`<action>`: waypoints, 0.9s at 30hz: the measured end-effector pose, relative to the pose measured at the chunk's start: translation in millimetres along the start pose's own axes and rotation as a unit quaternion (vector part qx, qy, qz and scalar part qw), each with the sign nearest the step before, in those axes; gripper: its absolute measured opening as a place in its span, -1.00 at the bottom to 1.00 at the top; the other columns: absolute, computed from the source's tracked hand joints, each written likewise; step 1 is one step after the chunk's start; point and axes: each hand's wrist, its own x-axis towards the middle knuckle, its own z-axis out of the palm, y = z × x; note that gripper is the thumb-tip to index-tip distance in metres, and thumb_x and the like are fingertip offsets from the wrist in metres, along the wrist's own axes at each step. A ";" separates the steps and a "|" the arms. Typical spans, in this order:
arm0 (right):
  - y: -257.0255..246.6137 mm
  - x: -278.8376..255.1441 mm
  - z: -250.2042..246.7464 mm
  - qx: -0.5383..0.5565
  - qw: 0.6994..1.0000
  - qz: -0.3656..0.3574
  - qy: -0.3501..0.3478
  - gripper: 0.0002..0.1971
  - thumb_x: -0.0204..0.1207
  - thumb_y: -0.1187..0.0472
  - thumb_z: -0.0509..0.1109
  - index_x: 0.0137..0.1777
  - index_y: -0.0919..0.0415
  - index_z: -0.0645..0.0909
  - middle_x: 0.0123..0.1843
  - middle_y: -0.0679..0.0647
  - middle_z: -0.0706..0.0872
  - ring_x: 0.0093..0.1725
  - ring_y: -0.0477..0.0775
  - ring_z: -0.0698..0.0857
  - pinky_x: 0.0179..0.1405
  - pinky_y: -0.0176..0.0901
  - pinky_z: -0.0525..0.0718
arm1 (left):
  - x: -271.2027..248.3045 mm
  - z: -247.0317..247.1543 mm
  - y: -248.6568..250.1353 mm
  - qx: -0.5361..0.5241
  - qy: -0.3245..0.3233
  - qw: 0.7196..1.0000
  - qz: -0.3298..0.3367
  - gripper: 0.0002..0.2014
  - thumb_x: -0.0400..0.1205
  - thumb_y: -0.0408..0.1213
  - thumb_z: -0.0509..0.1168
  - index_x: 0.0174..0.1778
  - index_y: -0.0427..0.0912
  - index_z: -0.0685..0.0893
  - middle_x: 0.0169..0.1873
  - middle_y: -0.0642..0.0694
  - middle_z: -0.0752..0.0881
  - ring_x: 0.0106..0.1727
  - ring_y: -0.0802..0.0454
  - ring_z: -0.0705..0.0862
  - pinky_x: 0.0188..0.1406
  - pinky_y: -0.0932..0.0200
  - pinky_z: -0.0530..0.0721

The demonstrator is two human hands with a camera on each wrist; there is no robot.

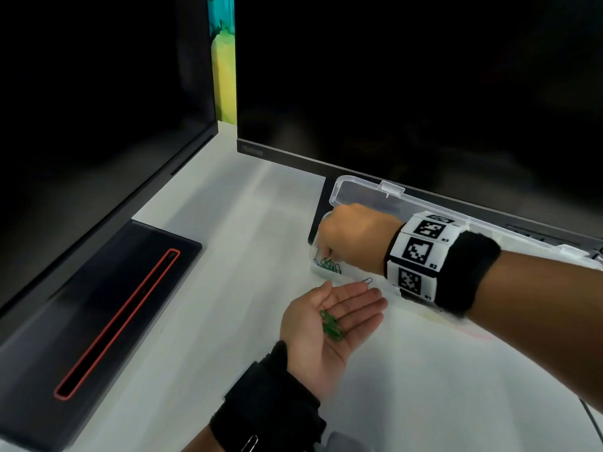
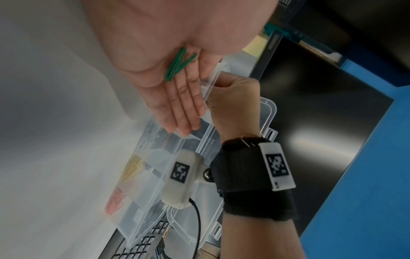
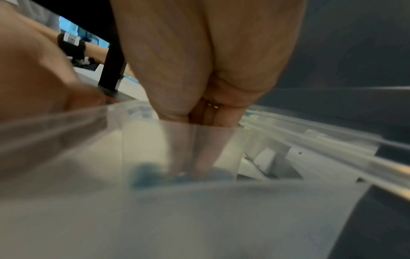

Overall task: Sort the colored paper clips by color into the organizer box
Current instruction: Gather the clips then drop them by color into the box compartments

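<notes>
My left hand (image 1: 342, 305) lies palm up and open just in front of the clear organizer box (image 1: 359, 187), with a few green paper clips (image 1: 331, 324) loose on the palm (image 2: 155, 52). My right hand (image 1: 326, 252) reaches down into the box's left end compartment, where more green clips (image 1: 331, 265) lie. In the right wrist view its fingertips (image 3: 199, 154) stand close together behind the clear wall, among blurred blue-green clips (image 3: 150, 175). Whether they pinch a clip is hidden. Other compartments hold yellow clips (image 2: 133, 168) and red clips (image 2: 115, 201).
The box's lid (image 1: 456, 216) stands open against a dark monitor (image 1: 424, 93). A single silver clip (image 1: 368, 281) lies on the white table beside the box. A second monitor's black base with a red-edged slot (image 1: 98, 321) is at left. A keyboard (image 2: 144, 245) sits behind the box.
</notes>
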 end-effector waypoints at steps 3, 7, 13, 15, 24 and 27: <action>10.0 -3.1 -0.1 0.097 0.995 0.011 0.036 -0.74 0.49 0.40 0.32 -0.40 0.14 0.49 -0.27 0.02 0.60 -0.20 0.14 0.60 -0.36 -0.21 0.47 | 0.3 0.0 0.3 -0.011 0.003 1.000 0.002 -0.50 0.74 -0.20 0.07 -0.17 -0.50 0.79 -0.01 -0.46 0.77 -0.01 -0.33 0.80 0.10 -0.16 0.69; 21.8 -16.4 5.7 0.229 0.967 0.005 0.114 -0.90 0.44 0.36 0.47 -0.14 0.15 0.76 -0.29 -0.13 0.67 -0.18 -0.10 0.69 -0.45 -0.51 0.52 | -0.8 1.4 0.7 -0.014 0.009 1.000 0.004 -0.54 0.74 -0.20 0.08 -0.10 -0.50 0.75 -0.01 -0.45 0.78 -0.02 -0.32 0.80 0.06 -0.14 0.73; 24.4 -33.2 15.2 0.432 0.884 0.050 0.173 -0.80 0.38 0.37 0.57 -0.06 0.14 0.68 -0.28 0.05 0.81 -0.34 -0.09 0.77 -0.56 -0.46 0.59 | -1.9 3.3 0.8 -0.010 0.016 1.000 0.009 -0.58 0.74 -0.19 0.08 0.02 -0.50 0.70 -0.01 -0.44 0.78 -0.02 -0.31 0.81 0.04 -0.11 0.74; 24.1 -37.8 20.8 0.491 0.848 0.065 0.188 -0.79 0.39 0.38 0.57 -0.03 0.12 0.73 -0.26 0.09 0.82 -0.33 0.00 0.79 -0.50 -0.41 0.63 | -1.7 3.3 1.1 -0.012 0.014 1.000 0.009 -0.58 0.73 -0.19 0.09 0.02 -0.50 0.70 -0.01 -0.44 0.78 -0.03 -0.30 0.81 0.05 -0.11 0.74; 24.2 -45.8 44.5 0.622 0.745 0.128 0.206 -0.87 0.39 0.43 0.57 -0.15 0.20 0.83 -0.24 0.18 0.84 -0.30 0.04 0.84 -0.13 -0.21 0.81 | -1.4 3.2 -0.3 -0.011 0.011 1.000 0.009 -0.57 0.74 -0.19 0.08 0.01 -0.50 0.71 -0.02 -0.43 0.78 -0.04 -0.29 0.81 0.05 -0.11 0.72; 24.9 -44.4 43.7 0.617 0.746 0.134 0.210 -0.88 0.39 0.44 0.57 -0.17 0.21 0.83 -0.23 0.23 0.85 -0.27 0.09 0.84 -0.11 -0.17 0.82 | -1.6 3.0 -0.1 -0.011 0.010 1.000 0.009 -0.57 0.74 -0.18 0.08 0.02 -0.49 0.71 -0.01 -0.44 0.78 -0.03 -0.30 0.81 0.06 -0.11 0.72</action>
